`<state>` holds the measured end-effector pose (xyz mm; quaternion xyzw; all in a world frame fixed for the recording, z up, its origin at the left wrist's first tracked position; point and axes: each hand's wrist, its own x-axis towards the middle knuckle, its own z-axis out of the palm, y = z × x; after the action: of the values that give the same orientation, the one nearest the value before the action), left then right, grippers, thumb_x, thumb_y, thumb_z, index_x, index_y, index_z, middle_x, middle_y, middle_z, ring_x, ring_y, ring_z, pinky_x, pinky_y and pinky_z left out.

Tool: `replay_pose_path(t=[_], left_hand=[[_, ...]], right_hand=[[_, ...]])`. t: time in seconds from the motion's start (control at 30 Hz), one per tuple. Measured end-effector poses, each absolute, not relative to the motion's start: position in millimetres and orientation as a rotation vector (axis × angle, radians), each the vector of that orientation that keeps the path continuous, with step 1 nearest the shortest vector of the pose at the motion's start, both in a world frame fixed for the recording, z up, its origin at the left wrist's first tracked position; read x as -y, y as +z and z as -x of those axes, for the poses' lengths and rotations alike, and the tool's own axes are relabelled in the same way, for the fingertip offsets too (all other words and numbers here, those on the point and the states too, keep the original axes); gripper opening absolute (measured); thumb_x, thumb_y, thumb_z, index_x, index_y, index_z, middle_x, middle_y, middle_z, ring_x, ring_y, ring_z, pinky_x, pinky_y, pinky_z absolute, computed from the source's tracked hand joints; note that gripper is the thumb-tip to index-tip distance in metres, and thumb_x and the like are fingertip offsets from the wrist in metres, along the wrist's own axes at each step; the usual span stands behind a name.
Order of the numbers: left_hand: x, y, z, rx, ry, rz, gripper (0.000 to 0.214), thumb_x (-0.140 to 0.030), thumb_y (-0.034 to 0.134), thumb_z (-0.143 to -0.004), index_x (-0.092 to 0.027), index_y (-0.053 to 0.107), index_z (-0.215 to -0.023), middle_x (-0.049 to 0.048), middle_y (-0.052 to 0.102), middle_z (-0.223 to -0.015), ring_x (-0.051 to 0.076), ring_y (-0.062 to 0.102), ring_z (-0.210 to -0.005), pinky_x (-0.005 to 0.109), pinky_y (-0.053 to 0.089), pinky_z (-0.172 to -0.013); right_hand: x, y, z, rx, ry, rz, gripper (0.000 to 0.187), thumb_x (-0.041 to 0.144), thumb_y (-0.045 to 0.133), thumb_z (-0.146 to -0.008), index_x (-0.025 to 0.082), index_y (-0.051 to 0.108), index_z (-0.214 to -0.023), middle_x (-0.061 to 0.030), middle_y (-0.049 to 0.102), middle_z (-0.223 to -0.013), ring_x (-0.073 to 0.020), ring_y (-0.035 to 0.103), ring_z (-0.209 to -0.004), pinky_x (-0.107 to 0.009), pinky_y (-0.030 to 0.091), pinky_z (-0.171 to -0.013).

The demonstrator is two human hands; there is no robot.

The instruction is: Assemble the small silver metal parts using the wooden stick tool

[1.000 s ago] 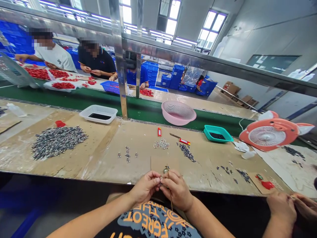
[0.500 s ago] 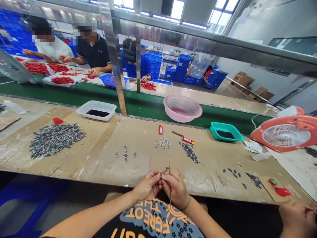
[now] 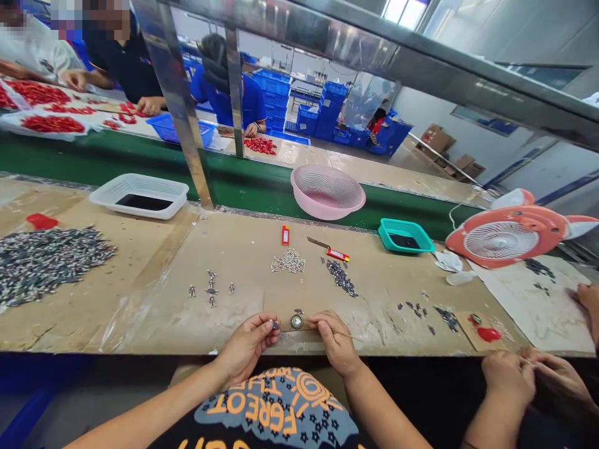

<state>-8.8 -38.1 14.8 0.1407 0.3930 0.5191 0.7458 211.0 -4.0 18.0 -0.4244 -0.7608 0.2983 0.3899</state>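
My left hand, at the near edge of the table, pinches a small dark grey piece between thumb and fingertips. In my right hand is a thin wooden stick, lying nearly flat, its tip pointing left. Between the hands sits a small round pot with a pale filling and a dark rim; whether the stick tip touches it I cannot tell. Just behind the pot lies another dark piece. Farther back are a pile of small silvery pieces and a pile of dark pieces.
Several small figures stand or lie left of centre. A knife and red boxes lie behind the piles. Beyond are a pink basket, a teal tray and an orange fan. A co-worker's hands are at right.
My hands have moved apart from where they met. The stick has swung from upright to nearly flat, towards the round pot, which is now uncovered. The view has shifted to the right.
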Motion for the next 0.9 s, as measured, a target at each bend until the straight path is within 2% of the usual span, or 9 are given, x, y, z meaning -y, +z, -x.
replay_pose_path(t=[0.23, 0.57, 0.73, 0.9], left_hand=[[38, 17, 7, -0.861, 1.111, -0.355, 0.016, -0.023, 0.073, -0.072, -0.014, 0.066, -0.083, 0.0027, 0.064, -0.079, 0.012, 0.059, -0.071, 0.024, 0.047, -0.069], [38, 16, 8, -0.873, 1.075, -0.354, 0.019, -0.024, 0.074, -0.071, -0.014, 0.067, -0.085, 0.0037, 0.066, -0.078, 0.012, 0.060, -0.068, 0.024, 0.047, -0.068], [38, 16, 9, -0.866, 1.073, -0.355, 0.019, -0.024, 0.075, -0.070, -0.014, 0.067, -0.085, 0.0038, 0.066, -0.078, 0.012, 0.060, -0.067, 0.024, 0.046, -0.066], [38, 16, 9, -0.863, 1.069, -0.335, 0.020, -0.022, 0.077, -0.068, -0.013, 0.067, -0.083, 0.0027, 0.066, -0.073, 0.012, 0.061, -0.064, 0.024, 0.046, -0.065]], right_hand=[[10, 17, -202, 2.122, 0.700, 1.128, 0.011, 0.020, 0.047, -0.089, 0.020, 0.058, -0.088, -0.0045, 0.062, -0.084, -0.0179, 0.055, -0.083, -0.033, 0.044, -0.077], [15, 26, -201, 1.942, 0.829, 1.136, 0.019, 0.025, 0.045, -0.092, 0.019, 0.059, -0.081, -0.0037, 0.061, -0.077, -0.0163, 0.055, -0.076, -0.030, 0.045, -0.072], [24, 44, -189, 1.823, 0.956, 1.021, 0.019, 0.027, 0.042, -0.092, 0.019, 0.058, -0.083, -0.0041, 0.061, -0.078, -0.0165, 0.057, -0.078, -0.031, 0.046, -0.074], [23, 50, -176, 1.905, 0.939, 0.986, 0.019, 0.027, 0.042, -0.092, 0.019, 0.058, -0.083, -0.0043, 0.061, -0.079, -0.0165, 0.057, -0.078, -0.032, 0.046, -0.076]])
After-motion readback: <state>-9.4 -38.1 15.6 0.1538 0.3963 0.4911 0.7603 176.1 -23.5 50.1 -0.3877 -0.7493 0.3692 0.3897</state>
